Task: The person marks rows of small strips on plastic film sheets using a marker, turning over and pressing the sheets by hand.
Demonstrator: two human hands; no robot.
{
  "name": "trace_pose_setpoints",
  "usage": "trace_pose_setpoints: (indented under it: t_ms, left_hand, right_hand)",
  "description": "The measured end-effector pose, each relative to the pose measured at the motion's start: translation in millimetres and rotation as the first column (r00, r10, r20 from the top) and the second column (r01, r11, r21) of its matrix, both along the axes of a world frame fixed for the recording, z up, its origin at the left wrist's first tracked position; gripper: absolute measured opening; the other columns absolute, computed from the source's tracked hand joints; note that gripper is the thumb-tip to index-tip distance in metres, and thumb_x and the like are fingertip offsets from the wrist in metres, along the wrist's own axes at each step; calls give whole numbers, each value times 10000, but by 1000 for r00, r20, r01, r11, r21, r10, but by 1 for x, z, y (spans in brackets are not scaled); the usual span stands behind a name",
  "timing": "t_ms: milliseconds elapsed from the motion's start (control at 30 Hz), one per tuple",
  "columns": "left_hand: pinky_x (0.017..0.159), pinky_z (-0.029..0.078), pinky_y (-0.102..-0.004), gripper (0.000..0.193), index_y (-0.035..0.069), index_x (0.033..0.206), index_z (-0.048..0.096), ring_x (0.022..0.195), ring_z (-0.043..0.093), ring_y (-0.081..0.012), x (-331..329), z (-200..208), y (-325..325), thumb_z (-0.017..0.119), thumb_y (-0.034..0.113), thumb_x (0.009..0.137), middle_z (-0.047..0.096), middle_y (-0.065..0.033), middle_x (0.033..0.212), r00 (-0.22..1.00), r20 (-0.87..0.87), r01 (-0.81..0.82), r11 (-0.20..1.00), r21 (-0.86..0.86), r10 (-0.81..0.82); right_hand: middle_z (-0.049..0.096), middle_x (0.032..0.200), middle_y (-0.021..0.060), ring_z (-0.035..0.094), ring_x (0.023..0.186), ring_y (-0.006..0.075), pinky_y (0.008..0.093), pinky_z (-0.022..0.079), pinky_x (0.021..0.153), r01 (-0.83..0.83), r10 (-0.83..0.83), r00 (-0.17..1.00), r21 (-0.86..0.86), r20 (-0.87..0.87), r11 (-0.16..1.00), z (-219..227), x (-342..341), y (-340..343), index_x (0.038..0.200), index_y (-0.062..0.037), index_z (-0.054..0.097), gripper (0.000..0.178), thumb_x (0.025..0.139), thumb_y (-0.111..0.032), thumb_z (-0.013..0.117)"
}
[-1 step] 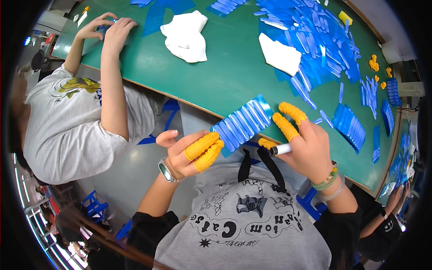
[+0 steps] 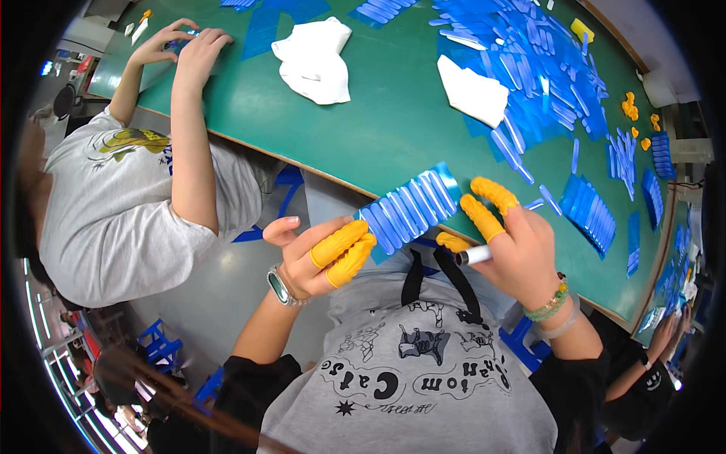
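My left hand [image 2: 314, 261] grips the lower left end of a blue film sheet [image 2: 409, 208] bearing a row of raised, glossy strips. The sheet is tilted in front of the table's near edge. Yellow finger cots cover some fingers on both hands. Just right of the sheet's far end is my right hand [image 2: 522, 253], with two covered fingers stretched toward it. A white pen-like stick [image 2: 475, 255] with a dark end is held in that hand, low against the palm near the covered thumb.
A green table [image 2: 393, 98] bears a heap of blue strips [image 2: 529, 76], two white cloths [image 2: 314, 64] [image 2: 473, 91] and a strip-filled sheet [image 2: 588, 216]. Loose yellow finger cots [image 2: 629, 107] lie at the right. At left, a co-worker's hands [image 2: 200, 53] work over the table.
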State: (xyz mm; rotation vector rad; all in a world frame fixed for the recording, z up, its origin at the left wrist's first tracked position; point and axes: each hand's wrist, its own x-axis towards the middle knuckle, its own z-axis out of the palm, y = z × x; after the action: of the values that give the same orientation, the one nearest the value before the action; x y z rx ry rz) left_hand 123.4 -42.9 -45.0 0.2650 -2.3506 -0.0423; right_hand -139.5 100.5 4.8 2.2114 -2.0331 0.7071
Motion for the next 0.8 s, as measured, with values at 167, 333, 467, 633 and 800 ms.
trace_pose_setpoints:
  t_ms: [167,333,467,633,800]
  left_hand:
    - [1007,254,-424,186,210,954,721,980,723,-162,0,-6,-11,732,136,784,744,19,1035,998,54,-32,999,25,30]
    - [1023,258,-413,211,156,976,737,1051,706,-179,-13,-12,-19,740,133,766,746,-6,1059,998,39,-40,999,35,39]
    - [1007,273,-412,257,192,1007,747,1027,689,-163,-25,-9,-20,744,128,758,742,8,1086,999,3,-55,991,124,55]
    - [978,373,-432,252,119,965,734,920,661,-199,-39,-1,-22,804,47,734,733,-13,958,997,-46,-46,953,298,62]
    - [982,376,-423,252,113,995,731,908,655,-189,-52,14,-25,799,42,764,727,-7,931,998,-27,-33,917,397,47]
  right_hand:
    - [699,1066,129,614,673,186,290,447,509,-98,97,995,-139,-16,985,-7,1,6,893,-24,702,238,691,-114,789]
    - [702,1050,120,576,627,169,284,401,479,-169,168,986,-143,-23,975,-14,-2,19,907,-27,718,254,669,-84,784]
    - [706,1014,109,570,604,164,281,391,472,-143,143,990,-186,-12,972,-4,-3,23,924,-49,736,258,670,-62,779]
    - [717,962,109,636,639,195,287,453,508,-79,90,995,-193,48,978,15,-12,18,925,-60,733,275,662,-71,813]
    - [719,874,131,706,738,257,313,546,626,86,-62,904,-37,424,996,31,-20,6,907,-13,707,231,710,7,825]
